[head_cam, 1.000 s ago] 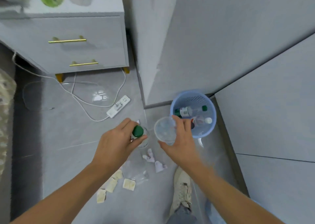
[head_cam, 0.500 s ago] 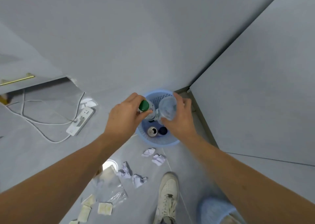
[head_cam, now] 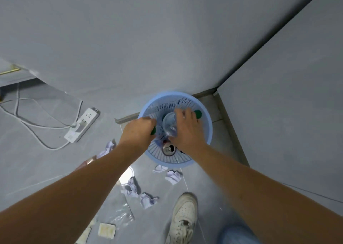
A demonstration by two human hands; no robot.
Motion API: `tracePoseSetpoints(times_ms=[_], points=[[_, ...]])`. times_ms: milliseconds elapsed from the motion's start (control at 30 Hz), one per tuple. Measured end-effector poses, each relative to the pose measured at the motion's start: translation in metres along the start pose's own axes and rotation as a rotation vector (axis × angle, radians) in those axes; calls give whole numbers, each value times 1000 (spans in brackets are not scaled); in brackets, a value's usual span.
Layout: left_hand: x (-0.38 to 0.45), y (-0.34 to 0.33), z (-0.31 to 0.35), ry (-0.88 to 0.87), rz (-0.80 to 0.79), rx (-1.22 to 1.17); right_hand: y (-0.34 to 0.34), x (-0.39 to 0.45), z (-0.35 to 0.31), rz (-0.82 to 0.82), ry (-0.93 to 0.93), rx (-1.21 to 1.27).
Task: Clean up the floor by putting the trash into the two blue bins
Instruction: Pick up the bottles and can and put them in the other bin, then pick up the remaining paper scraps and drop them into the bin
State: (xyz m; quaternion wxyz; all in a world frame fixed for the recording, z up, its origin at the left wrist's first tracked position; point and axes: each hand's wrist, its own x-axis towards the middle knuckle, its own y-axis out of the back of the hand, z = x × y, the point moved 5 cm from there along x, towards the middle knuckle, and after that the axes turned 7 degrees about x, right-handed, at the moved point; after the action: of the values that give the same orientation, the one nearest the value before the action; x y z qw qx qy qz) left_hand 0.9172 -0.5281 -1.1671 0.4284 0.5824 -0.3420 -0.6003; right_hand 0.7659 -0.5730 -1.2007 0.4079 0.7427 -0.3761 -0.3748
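Hovering now over the blue bin in the corner, no longer short of it as a second ago. Left hand closed on a green-capped bottle, right hand closed on a clear cup, both inside the rim. Ready to drop. Crumpled paper and wrappers left on the floor.
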Motion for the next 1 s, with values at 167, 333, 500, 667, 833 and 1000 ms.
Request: tracePoseSetpoints(times_ms=[167,333,500,667,833,1000], points=[[11,-10,12,-10,-27,73,-12,-1,-6,-3,52,-227],[-3,-3,5,7,10,-18,0,-13,-12,-34,47,-192],[-46,17,-13,30,38,-150,33,-45,-39,-31,57,-138],[-114,32,-43,34,40,-196,36,-97,-81,-17,81,-101],[-204,8,-104,70,30,-242,-10,-161,-139,-57,117,-21],[-301,-68,-172,137,-62,-241,-96,-226,-179,-185,14,80]])
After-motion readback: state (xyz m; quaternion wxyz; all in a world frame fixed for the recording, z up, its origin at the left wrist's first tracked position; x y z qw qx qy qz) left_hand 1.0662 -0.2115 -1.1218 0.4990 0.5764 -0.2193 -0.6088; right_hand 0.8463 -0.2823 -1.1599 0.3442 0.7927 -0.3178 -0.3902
